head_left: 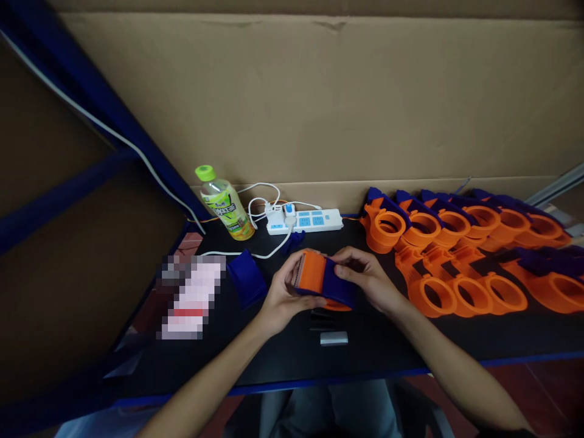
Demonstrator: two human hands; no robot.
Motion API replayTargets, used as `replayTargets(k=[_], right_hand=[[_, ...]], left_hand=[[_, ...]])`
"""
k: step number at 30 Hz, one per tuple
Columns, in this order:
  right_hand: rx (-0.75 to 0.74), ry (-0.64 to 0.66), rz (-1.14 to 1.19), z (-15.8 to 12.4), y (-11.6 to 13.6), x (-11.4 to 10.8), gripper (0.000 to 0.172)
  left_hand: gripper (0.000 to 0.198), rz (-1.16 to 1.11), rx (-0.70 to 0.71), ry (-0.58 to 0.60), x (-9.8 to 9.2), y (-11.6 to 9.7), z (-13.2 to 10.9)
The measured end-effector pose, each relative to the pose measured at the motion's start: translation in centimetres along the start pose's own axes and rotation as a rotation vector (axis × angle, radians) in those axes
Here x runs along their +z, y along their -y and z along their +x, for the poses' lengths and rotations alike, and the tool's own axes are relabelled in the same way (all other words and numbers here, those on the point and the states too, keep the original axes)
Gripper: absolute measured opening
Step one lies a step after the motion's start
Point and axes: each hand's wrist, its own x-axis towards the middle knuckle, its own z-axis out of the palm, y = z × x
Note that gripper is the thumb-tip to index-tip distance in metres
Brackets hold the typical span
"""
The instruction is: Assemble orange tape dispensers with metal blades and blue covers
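An orange and blue tape dispenser [312, 274] is held between my two hands above the black table. My left hand [283, 295] grips its orange end, close to a toothed cutting edge, with the thumb along the lower side. My right hand [362, 277] closes on the dark blue part, thumb on top. The underside of the dispenser is mostly hidden. Below it on the table lie a small silvery strip [334, 338] and some dark thin pieces [322, 320]. Left of my hands rests a loose blue plastic part [247, 278].
Several orange and blue dispensers [385, 228] and several orange frames [431, 295] stand in rows at the right. A white power strip [305, 221] with cables and a green-capped bottle [227, 207] stand at the back, before a cardboard wall [328, 109].
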Motion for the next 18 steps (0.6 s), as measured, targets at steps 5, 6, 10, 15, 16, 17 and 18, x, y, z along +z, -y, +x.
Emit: replayTargets(k=[5,6,10,15,16,17,18], right_hand=[[-0.060,0.031,-0.133,0.4,0.0,-0.2,0.020],[-0.097,0.002,-0.203,0.4,0.2,-0.1,0.020],[-0.377,-0.163,-0.641,-1.3,1.1,1.3,0.039],[-0.643,-0.100,-1.254,-5.2,0.8,2.4,0.076],[-0.662,-0.133,-1.297,-5.8,0.7,2.2,0.076],[-0.662,-0.160,-1.304,-6.4,0.5,1.9,0.077],[-0.654,-0.184,-1.285,-6.9,0.5,1.5,0.078]], left_hand=[[0.068,-0.012,0.022,0.030,0.5,-0.1,0.1],[0.067,-0.026,0.020,0.008,0.6,0.0,0.1],[0.061,-0.176,-0.014,-0.184,0.8,0.3,0.3],[0.038,-0.385,-0.049,-0.276,0.4,0.4,0.6],[0.037,-0.401,-0.067,-0.243,0.5,0.5,0.5],[0.036,-0.407,-0.089,-0.207,0.5,0.6,0.4],[0.036,-0.403,-0.116,-0.174,0.6,0.7,0.2]])
